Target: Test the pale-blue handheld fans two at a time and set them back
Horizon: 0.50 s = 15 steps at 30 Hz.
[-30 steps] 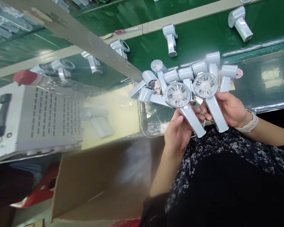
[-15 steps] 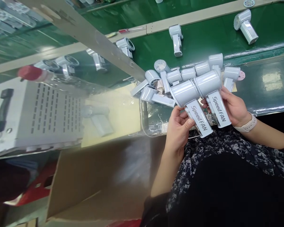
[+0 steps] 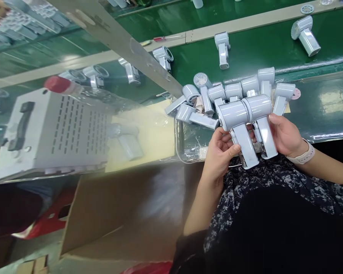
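Two pale blue-grey handheld fans are held side by side in front of me, their round heads touching and handles pointing down. My left hand (image 3: 221, 152) grips the left fan (image 3: 246, 146) by its handle, thumb on the edge. Around the handle of the right fan (image 3: 268, 137) my right hand (image 3: 286, 135) is closed, its fingers partly hidden behind. The handle faces turned toward me are plain and glossy. Just beyond lies a cluster of similar fans (image 3: 234, 91) on the bench, some overlapped by the held pair.
A green conveyor belt (image 3: 194, 57) with spaced fans runs behind. At left stand a grey vented metal box (image 3: 71, 125) and a red-capped clear bottle (image 3: 88, 95). A slanted metal post (image 3: 125, 45) crosses the view. An open cardboard box (image 3: 125, 213) sits below the bench edge.
Both held fans have been turned: the "Speed FAN" lettering on their handles no longer shows, and plain faces do. The whole view has shifted slightly. Both hands keep their hold.
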Each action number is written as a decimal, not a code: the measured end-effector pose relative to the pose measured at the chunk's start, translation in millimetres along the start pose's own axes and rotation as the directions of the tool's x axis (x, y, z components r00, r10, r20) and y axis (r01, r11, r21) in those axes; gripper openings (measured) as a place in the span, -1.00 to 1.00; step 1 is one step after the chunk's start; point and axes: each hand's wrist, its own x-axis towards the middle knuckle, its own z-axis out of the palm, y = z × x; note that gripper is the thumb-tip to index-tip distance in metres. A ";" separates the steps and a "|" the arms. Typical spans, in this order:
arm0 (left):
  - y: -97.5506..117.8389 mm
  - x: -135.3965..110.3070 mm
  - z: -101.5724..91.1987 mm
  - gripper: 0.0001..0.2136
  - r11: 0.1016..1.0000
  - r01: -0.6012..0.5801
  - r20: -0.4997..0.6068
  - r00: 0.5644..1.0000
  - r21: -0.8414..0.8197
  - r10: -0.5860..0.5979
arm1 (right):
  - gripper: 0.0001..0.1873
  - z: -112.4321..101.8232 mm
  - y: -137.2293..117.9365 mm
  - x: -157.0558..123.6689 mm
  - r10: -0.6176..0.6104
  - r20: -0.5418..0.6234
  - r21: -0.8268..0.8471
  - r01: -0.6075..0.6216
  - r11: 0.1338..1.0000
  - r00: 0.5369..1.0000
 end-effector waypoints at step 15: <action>3.3 -2.3 -3.2 -0.76 0.261 -0.628 0.141 0.517 0.733 0.844 | -0.47 -10.4 -28.5 -9.2 -0.451 0.655 -0.539 0.794 0.283 0.606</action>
